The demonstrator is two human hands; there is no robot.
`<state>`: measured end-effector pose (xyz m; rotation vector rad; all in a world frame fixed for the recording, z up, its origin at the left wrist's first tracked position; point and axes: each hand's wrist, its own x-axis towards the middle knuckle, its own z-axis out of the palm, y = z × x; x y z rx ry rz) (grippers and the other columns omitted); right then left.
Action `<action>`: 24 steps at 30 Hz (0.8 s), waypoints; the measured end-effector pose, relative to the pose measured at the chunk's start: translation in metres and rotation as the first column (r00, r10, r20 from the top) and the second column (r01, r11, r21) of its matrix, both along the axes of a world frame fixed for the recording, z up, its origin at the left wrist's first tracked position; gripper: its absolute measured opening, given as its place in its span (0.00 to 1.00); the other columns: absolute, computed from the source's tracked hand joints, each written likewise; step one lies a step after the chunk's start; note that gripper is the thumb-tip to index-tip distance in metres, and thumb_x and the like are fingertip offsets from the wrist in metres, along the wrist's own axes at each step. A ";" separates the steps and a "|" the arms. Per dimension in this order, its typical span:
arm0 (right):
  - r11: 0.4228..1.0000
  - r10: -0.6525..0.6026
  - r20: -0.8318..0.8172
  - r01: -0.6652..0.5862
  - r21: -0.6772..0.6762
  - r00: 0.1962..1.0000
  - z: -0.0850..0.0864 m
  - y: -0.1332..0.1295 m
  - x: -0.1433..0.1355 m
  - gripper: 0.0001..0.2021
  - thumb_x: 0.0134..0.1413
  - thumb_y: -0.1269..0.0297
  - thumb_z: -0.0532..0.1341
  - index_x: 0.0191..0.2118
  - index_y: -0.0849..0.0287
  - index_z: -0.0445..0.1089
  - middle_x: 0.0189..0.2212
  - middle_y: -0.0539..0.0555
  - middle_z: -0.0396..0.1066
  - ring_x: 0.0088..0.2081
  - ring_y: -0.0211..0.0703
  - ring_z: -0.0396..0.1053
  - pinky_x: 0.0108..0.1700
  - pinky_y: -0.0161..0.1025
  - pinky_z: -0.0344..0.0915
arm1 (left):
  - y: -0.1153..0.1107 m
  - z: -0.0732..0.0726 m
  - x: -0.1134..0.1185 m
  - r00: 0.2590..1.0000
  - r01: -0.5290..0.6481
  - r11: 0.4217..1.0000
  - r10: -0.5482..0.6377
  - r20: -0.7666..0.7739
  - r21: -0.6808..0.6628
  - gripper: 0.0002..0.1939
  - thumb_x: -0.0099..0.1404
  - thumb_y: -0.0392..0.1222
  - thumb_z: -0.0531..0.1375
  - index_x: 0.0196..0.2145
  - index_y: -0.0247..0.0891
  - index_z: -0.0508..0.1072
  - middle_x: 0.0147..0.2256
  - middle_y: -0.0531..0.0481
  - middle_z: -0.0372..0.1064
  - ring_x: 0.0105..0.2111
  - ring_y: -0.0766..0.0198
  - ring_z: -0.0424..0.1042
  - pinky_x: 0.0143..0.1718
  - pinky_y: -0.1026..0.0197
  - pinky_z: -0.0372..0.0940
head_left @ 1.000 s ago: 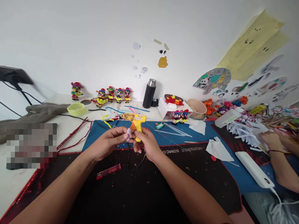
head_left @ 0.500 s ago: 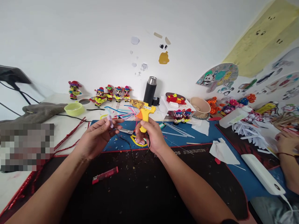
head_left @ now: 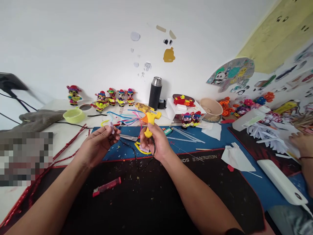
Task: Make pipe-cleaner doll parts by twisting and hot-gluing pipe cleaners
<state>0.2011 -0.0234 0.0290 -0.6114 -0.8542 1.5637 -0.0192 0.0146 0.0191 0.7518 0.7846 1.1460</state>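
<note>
My right hand (head_left: 156,140) is wrapped round the handle of a yellow hot glue gun (head_left: 151,121), whose stained nozzle end points up and to the left. Its dark cord hangs below the hand. Between thumb and fingers of my left hand (head_left: 99,143) is a small pale lilac piece (head_left: 111,128), mostly covered, its kind unclear. The nozzle is apart from that piece. Scissors (head_left: 129,137) lie on the blue mat between my hands. Close under my right hand rests a yellow pipe cleaner loop (head_left: 141,148).
Colourful pipe cleaner figures (head_left: 101,101) stand along the wall, left of a black thermos (head_left: 155,93). A red utility knife (head_left: 107,187) lies on the black mat (head_left: 151,202). At right are a white power bank (head_left: 281,181) and another person's hand (head_left: 299,143).
The lilac piece in my left hand has tilted and sits lower in the fingers. My right hand with the glue gun stays nearly in place. The whole view has shifted slightly.
</note>
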 end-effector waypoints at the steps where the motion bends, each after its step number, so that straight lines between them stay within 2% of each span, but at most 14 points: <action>1: 1.000 -0.009 0.003 0.009 -0.009 1.000 0.001 -0.004 0.003 0.18 0.61 0.49 0.67 0.49 0.56 0.72 0.25 0.46 0.74 0.17 0.34 0.67 0.16 0.31 0.54 | 0.001 0.000 0.000 1.000 0.000 1.000 0.000 -0.003 -0.003 0.20 0.47 0.46 0.81 0.31 0.32 0.81 0.33 0.45 0.80 0.30 0.63 0.76 0.31 0.67 0.74; 5: 0.998 -0.038 0.123 0.043 -0.041 0.992 -0.003 -0.029 0.023 0.16 0.60 0.53 0.67 0.47 0.58 0.74 0.27 0.49 0.75 0.19 0.36 0.71 0.16 0.30 0.53 | 0.003 -0.003 -0.001 1.000 0.010 1.000 -0.010 -0.020 -0.001 0.20 0.47 0.47 0.81 0.32 0.33 0.82 0.33 0.45 0.79 0.29 0.63 0.76 0.31 0.67 0.74; 8: 0.988 -0.123 0.203 0.138 -0.062 0.971 -0.010 -0.049 0.047 0.14 0.57 0.55 0.70 0.43 0.58 0.75 0.26 0.49 0.75 0.20 0.38 0.72 0.16 0.30 0.55 | 0.003 -0.005 -0.001 0.999 0.041 0.999 -0.040 -0.030 0.015 0.19 0.49 0.48 0.80 0.33 0.34 0.83 0.34 0.45 0.79 0.30 0.63 0.76 0.31 0.67 0.74; 12: 0.963 -0.227 0.351 0.263 -0.056 0.908 -0.020 -0.067 0.083 0.16 0.57 0.50 0.70 0.34 0.59 0.73 0.26 0.51 0.75 0.21 0.38 0.72 0.19 0.32 0.61 | 0.000 -0.008 0.001 0.997 0.067 0.997 -0.065 -0.049 0.029 0.19 0.50 0.48 0.80 0.33 0.33 0.83 0.34 0.45 0.79 0.30 0.63 0.76 0.31 0.67 0.74; 14: 0.957 -0.240 0.466 0.289 -0.036 0.851 -0.024 -0.070 0.098 0.19 0.56 0.47 0.71 0.31 0.59 0.72 0.27 0.53 0.76 0.23 0.40 0.73 0.22 0.34 0.64 | -0.001 -0.009 0.001 0.996 0.073 0.997 -0.071 -0.062 0.031 0.18 0.51 0.48 0.79 0.34 0.33 0.83 0.34 0.45 0.79 0.30 0.63 0.75 0.31 0.67 0.74; 16: 0.955 -0.235 0.606 0.298 -0.004 0.760 -0.028 -0.070 0.108 0.22 0.56 0.42 0.69 0.33 0.59 0.72 0.27 0.53 0.77 0.25 0.42 0.74 0.25 0.36 0.67 | 0.000 -0.011 0.001 0.994 0.078 0.996 -0.075 -0.078 0.035 0.17 0.54 0.48 0.78 0.34 0.34 0.83 0.35 0.45 0.79 0.31 0.63 0.75 0.31 0.67 0.74; 18: 0.959 -0.218 0.657 0.285 0.006 0.721 -0.032 -0.067 0.116 0.23 0.53 0.40 0.70 0.31 0.59 0.73 0.27 0.55 0.77 0.27 0.45 0.75 0.28 0.39 0.70 | 0.001 -0.012 0.000 0.993 0.082 0.996 -0.079 -0.092 0.035 0.16 0.54 0.48 0.78 0.34 0.35 0.83 0.36 0.45 0.79 0.31 0.63 0.75 0.31 0.67 0.74; 21: 0.962 -0.201 0.726 0.272 0.020 0.658 -0.035 -0.060 0.124 0.23 0.53 0.42 0.70 0.30 0.60 0.75 0.27 0.56 0.78 0.29 0.46 0.75 0.33 0.41 0.71 | 0.001 -0.013 0.000 0.990 0.095 0.995 -0.091 -0.112 0.037 0.17 0.54 0.49 0.78 0.35 0.35 0.83 0.35 0.45 0.78 0.32 0.62 0.75 0.31 0.66 0.74; 24: 0.960 -0.204 0.801 0.275 0.052 0.562 -0.037 -0.051 0.133 0.20 0.52 0.45 0.71 0.29 0.61 0.78 0.28 0.57 0.80 0.32 0.47 0.75 0.37 0.41 0.70 | -0.001 -0.013 0.001 0.986 0.114 0.992 -0.107 -0.130 0.047 0.18 0.52 0.50 0.78 0.34 0.35 0.83 0.35 0.44 0.78 0.32 0.62 0.74 0.31 0.66 0.74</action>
